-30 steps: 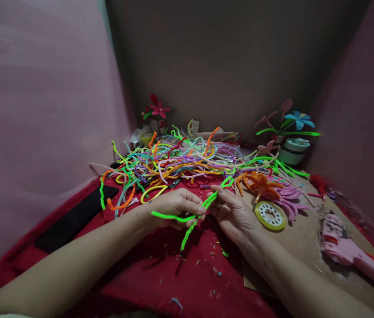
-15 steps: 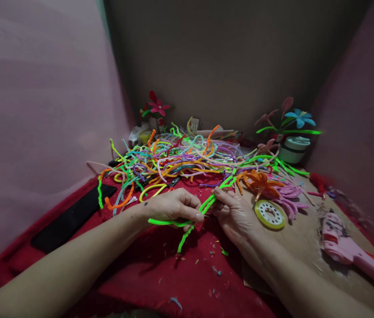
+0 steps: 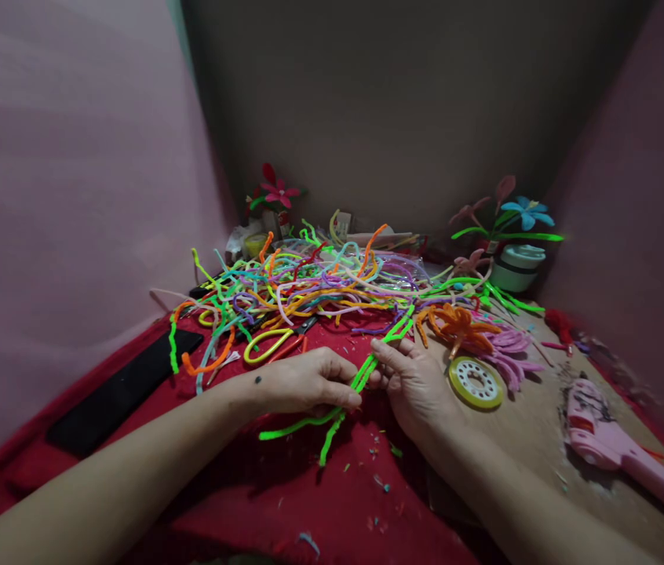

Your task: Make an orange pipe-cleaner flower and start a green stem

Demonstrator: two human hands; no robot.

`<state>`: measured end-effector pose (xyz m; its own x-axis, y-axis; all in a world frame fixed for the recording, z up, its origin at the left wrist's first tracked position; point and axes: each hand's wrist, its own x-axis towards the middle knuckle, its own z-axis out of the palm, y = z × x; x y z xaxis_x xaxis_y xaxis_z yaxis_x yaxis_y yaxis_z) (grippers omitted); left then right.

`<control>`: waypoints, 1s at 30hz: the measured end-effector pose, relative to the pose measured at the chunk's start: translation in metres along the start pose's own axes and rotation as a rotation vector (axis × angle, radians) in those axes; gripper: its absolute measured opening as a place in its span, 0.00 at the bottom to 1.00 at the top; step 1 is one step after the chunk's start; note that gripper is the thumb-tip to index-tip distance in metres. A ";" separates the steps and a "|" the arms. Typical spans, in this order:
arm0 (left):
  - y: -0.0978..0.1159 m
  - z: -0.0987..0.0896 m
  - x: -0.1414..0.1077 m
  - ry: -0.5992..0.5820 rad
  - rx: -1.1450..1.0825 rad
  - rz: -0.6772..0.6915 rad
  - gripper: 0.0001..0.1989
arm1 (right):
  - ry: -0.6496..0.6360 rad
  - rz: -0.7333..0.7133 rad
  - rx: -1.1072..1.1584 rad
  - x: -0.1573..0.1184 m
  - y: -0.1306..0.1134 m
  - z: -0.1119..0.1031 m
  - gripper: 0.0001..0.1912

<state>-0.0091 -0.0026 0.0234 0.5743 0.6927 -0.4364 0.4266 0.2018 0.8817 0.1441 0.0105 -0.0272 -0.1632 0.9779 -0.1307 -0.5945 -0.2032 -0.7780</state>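
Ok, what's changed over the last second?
The left hand dipped slightly, and the loose lower ends of the green stems sank with it. Both it and the right hand kept their hold; nothing was let go. Yellow roll and pink tool stayed put.

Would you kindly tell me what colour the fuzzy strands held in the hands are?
The fuzzy strands are bright green, seen best in the head view.

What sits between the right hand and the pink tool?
In the head view, a yellow-rimmed roll lies nearer the right hand, then brown cardboard stretches to the pink tool.
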 end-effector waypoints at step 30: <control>-0.015 0.009 0.001 0.452 1.250 0.198 0.09 | 0.153 -0.193 -0.180 0.016 -0.017 -0.009 0.12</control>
<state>-0.0084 -0.0115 0.0079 0.5242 0.8515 -0.0108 0.8503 -0.5227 0.0624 0.1591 0.0304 -0.0218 0.0680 0.9964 -0.0501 -0.4518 -0.0140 -0.8920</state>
